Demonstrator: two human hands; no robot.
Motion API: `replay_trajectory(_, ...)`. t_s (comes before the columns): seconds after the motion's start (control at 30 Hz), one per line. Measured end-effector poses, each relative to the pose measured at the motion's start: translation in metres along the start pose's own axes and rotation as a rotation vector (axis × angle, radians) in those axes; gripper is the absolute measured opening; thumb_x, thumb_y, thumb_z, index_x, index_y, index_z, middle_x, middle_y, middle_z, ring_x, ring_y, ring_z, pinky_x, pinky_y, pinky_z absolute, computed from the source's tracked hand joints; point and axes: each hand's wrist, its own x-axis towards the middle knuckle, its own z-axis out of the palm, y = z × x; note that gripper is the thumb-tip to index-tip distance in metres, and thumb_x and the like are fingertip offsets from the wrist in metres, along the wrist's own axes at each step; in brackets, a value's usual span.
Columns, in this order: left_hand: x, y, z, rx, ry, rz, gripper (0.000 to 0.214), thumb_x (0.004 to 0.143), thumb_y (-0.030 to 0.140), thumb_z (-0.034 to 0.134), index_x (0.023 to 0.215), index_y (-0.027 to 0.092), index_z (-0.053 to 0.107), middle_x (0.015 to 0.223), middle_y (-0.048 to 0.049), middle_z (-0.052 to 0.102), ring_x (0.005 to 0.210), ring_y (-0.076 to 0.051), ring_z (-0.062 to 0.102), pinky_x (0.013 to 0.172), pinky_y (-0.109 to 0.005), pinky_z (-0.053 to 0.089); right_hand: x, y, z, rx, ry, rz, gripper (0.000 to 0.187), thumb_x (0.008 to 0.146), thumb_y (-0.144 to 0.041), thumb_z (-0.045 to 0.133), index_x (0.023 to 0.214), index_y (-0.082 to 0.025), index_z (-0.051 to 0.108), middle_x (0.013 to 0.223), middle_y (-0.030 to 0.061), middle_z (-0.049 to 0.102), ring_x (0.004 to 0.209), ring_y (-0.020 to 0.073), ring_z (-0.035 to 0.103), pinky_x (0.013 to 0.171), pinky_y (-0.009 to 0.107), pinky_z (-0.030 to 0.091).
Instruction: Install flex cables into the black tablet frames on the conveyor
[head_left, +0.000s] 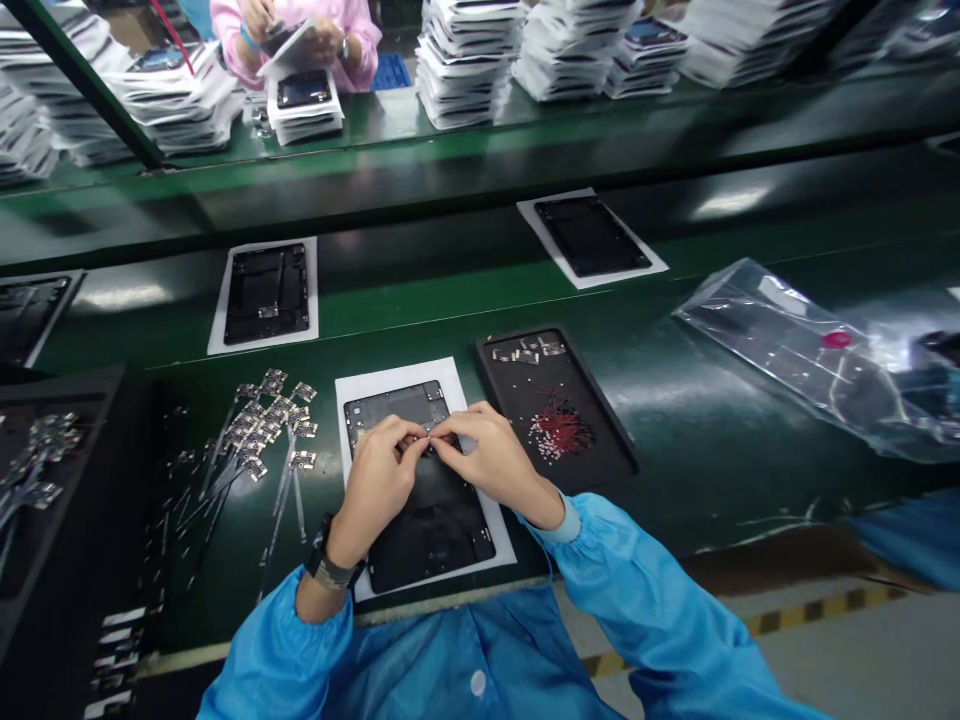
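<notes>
While both hands are meeting over the upper part of a black frame (439, 520), the left hand (379, 475) and right hand (487, 455) are pinching their fingertips together on something too small to make out. That frame is lying on a white sheet (397, 378) at the belt's near edge. Small flex parts (274, 420) are lying just left of it, and a black tray (555, 410) with red wires (561, 432) is sitting just right.

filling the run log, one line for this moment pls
left hand: on frame | right hand: on frame, fingertips meeting left | tray: right of frame | small part: unclear
</notes>
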Motion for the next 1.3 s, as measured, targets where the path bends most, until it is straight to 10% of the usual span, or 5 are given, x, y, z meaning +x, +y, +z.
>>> replay_trajectory(0.33, 0.000, 0.003, -0.001, -0.004, -0.021, 0.063, 0.015, 0.087, 0.018, 0.056, 0.078, 0.020, 0.068, 0.076, -0.0027, 0.064, 0.067, -0.015, 0.058, 0.064, -0.026, 0.041, 0.001, 0.001, -0.004, 0.048, -0.048, 0.017, 0.011, 0.084, -0.012, 0.063, 0.080, -0.020, 0.070, 0.077, 0.0005, 0.075, 0.073, 0.0168, 0.066, 0.077, 0.031, 0.040)
replay_trajectory(0.57, 0.004, -0.002, -0.005, -0.391, 0.142, -0.239, 0.020, 0.075, 0.024, 0.068, 0.093, 0.016, 0.073, 0.066, -0.0016, 0.066, 0.060, -0.015, 0.062, 0.059, -0.025, 0.048, 0.004, 0.002, -0.006, 0.350, -0.077, 0.153, 0.010, 0.080, -0.016, 0.063, 0.073, -0.018, 0.070, 0.071, 0.0010, 0.073, 0.069, 0.0168, 0.066, 0.068, 0.028, 0.048)
replay_trajectory(1.3, 0.008, -0.001, -0.008, -0.555, 0.031, -0.298, 0.017, 0.066, 0.027, 0.072, 0.077, 0.014, 0.071, 0.057, -0.0009, 0.065, 0.053, -0.013, 0.061, 0.055, -0.025, 0.050, 0.006, 0.009, -0.007, 0.574, -0.240, 0.301, 0.012, 0.077, -0.025, 0.067, 0.070, -0.015, 0.071, 0.065, 0.0027, 0.071, 0.065, 0.0154, 0.064, 0.067, 0.027, 0.050)
